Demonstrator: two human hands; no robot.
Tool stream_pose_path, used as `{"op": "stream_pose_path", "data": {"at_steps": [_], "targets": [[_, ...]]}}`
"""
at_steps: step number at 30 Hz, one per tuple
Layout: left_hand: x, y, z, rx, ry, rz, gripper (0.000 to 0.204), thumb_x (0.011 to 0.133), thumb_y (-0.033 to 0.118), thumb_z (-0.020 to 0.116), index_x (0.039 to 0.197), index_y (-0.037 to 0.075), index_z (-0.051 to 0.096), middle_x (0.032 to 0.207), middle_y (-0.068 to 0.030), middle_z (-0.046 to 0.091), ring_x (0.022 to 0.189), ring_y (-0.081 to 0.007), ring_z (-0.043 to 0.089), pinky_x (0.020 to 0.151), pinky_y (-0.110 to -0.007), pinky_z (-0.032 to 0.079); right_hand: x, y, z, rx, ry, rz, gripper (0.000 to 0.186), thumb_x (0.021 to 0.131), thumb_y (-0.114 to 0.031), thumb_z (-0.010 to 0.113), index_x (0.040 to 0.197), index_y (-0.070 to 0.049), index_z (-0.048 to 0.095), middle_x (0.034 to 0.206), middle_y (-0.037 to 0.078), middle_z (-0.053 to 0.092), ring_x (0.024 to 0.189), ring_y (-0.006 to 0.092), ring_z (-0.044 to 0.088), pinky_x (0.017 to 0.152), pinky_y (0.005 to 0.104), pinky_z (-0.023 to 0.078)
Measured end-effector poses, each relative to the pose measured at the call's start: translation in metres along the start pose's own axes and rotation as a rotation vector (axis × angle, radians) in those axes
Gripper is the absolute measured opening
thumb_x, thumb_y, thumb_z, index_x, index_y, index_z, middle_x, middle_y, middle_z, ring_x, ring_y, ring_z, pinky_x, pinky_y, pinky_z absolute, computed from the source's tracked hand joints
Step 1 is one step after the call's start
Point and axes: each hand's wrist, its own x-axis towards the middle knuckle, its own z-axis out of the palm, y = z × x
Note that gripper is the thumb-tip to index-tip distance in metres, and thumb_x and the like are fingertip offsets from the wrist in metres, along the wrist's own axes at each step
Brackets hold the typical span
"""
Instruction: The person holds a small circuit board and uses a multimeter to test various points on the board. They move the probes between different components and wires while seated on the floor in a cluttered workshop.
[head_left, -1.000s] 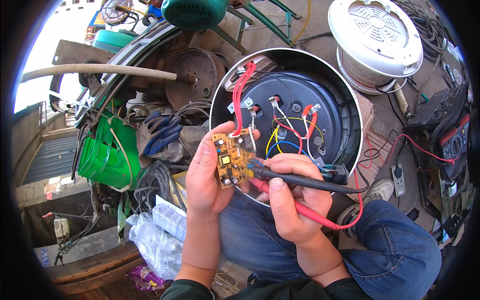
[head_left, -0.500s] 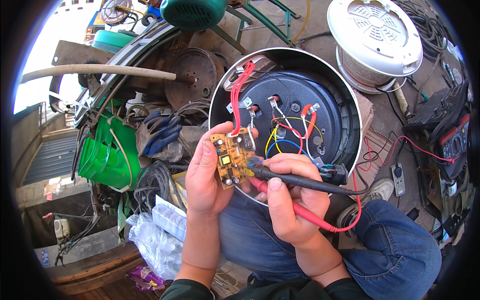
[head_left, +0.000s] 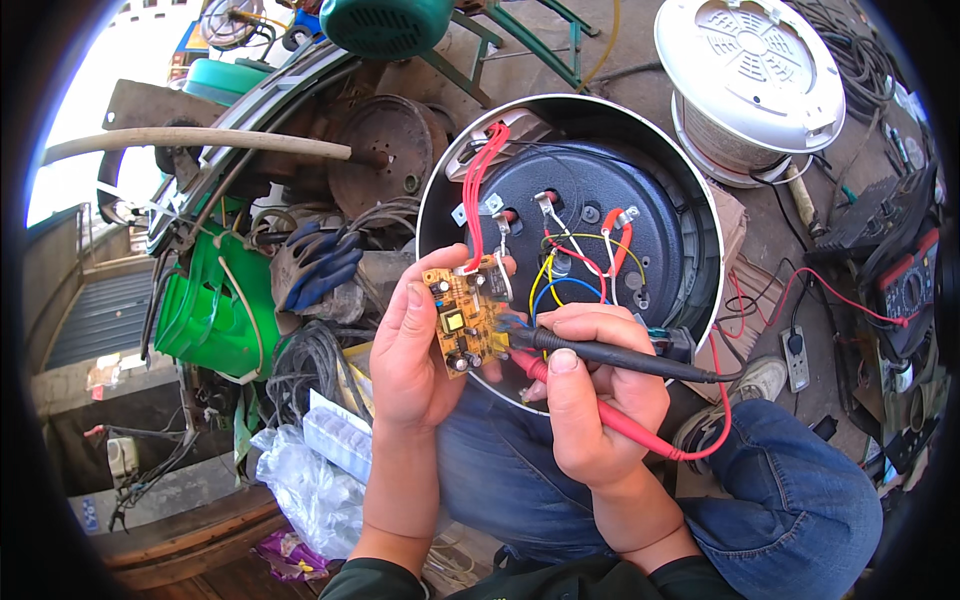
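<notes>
A white-rimmed round metal housing with a dark inner wall lies open in front of the person, a black speckled metal bowl filling most of it. Beyond its upper-right edge stands a white round unit with a vented lid. Well apart from the housing's right edge is a red-and-black multimeter.

The left hand grasps the board, thumb at its left edge and fingers behind. The right hand grips two probes together: a slim black plastic probe above a red plastic probe.

That amber rectangular circuit board is held over the housing's lower-left edge. The probe tips are near the board's right edge; blur hides whether they touch. Thin red insulated wires run from its top edge to the housing's upper-left edge.
</notes>
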Motion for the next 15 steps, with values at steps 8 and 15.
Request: {"op": "stream_pose_path", "data": {"at_steps": [8, 15], "targets": [[0.0003, 0.0001, 0.0003, 0.012, 0.008, 0.003, 0.045, 0.109, 0.030, 0.035, 0.141, -0.001, 0.040, 0.133, -0.0320, 0.053, 0.103, -0.0307, 0.069, 0.063, -0.034, 0.063, 0.0000, 0.0025, 0.0006, 0.024, -0.024, 0.011, 0.025, 0.090, 0.009, 0.055, 0.114, 0.007, 0.056, 0.115, 0.018, 0.055, 0.087, 0.0162, 0.065, 0.073, 0.0264, 0.057], [-0.0002, 0.0007, 0.0010, 0.008, 0.002, 0.014, 0.046, 0.109, 0.031, 0.036, 0.141, -0.001, 0.040, 0.134, -0.0319, 0.054, 0.103, -0.0311, 0.069, 0.064, -0.034, 0.063, 0.0007, 0.0007, 0.0016, 0.004, -0.038, 0.011, 0.024, 0.090, 0.009, 0.055, 0.114, 0.007, 0.055, 0.114, 0.017, 0.056, 0.083, 0.0153, 0.066, 0.070, 0.0256, 0.056]]}}
